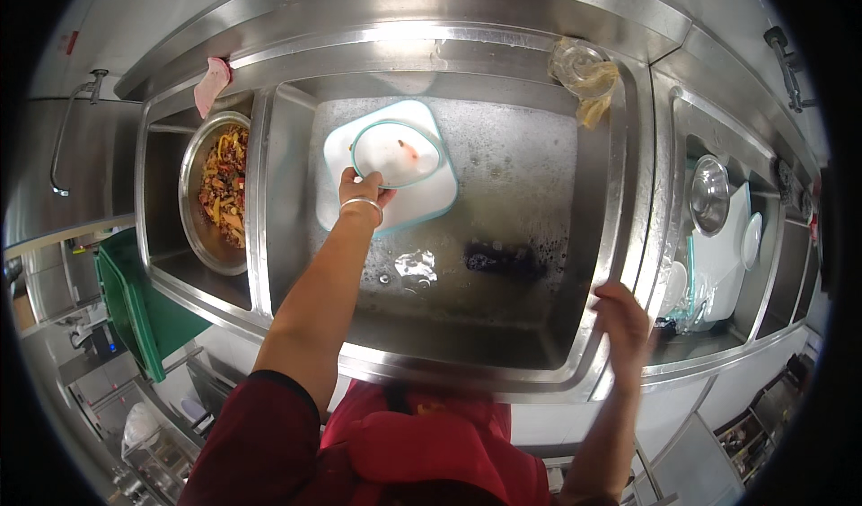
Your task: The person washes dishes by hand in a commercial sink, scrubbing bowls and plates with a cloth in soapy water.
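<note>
Item 1: white oval bowl w/ teal rim [392,151], glossy, reddish scraps inside; loc. over the white rounded-square plate w/ teal edge [422,208], touching or just above, can't tell. My L hand [364,187] pinches its near rim, thumb and fingers close together. Handling (est.): stiff, fairly light, slippery when wet, may chip if knocked; ceramic or plastic, can't tell. Best hold: rim, thumb on top, fingers under; 2nd hand opp. side if it slides. Plate: broader, prob. heavier, take by 2 opp. edges. Both in the rectangular stainless-steel sink [449,337] w/ cloudy, sudsy water; dark, limp-looking item [503,261] lies near the front, kind unclear. My R hand [622,326]: at sink's R edge, fingers curled, blurred; contact or grip can't tell. Outlying: L, round steel pan [186,192] of mixed food scraps; R, shiny round steel bowl [710,195] in the next basin.
</note>
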`<state>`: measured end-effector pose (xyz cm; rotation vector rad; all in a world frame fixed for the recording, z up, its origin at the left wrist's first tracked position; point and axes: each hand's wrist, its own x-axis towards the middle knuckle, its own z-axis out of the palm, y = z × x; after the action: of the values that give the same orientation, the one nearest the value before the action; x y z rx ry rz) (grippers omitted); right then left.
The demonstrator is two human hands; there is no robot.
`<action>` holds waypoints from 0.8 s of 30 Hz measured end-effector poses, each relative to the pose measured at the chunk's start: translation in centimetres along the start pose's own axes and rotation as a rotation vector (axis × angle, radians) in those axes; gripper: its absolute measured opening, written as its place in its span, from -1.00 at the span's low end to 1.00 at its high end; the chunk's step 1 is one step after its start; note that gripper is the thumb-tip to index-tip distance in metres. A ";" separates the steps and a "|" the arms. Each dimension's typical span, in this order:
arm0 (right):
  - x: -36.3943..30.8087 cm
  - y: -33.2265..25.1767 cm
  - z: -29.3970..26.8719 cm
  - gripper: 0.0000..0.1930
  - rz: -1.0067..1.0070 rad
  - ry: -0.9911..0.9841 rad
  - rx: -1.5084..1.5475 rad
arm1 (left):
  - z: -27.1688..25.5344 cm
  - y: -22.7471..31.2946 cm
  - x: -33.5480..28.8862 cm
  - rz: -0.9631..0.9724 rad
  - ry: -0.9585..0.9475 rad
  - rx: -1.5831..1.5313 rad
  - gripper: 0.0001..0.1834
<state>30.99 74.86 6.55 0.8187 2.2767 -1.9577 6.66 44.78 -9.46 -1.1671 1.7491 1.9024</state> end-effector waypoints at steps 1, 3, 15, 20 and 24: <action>1.8 1.0 3.7 -0.69 -0.125 -0.124 -0.125 | -0.7 0.2 -0.6 -0.004 -0.009 0.030 -0.51; 4.9 1.3 8.3 -0.49 -0.073 -0.230 -0.528 | -1.6 0.3 -1.6 -0.029 -0.044 0.095 -0.46; 7.9 15.2 13.4 -0.71 0.571 -0.088 -0.148 | -5.7 -7.1 -7.5 0.246 -0.385 0.540 -0.54; 4.3 5.3 13.8 -0.71 -0.061 -0.103 -0.237 | -3.7 -10.0 -9.1 -0.204 -0.477 0.224 -0.45; 1.9 2.2 13.8 -0.62 -0.151 -0.365 -0.257 | -2.7 -8.9 -9.5 -0.504 -0.601 -0.073 -0.65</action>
<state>25.94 62.89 1.04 0.2477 2.3449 -1.6452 19.71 46.89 -8.44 -0.8262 0.9690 1.7554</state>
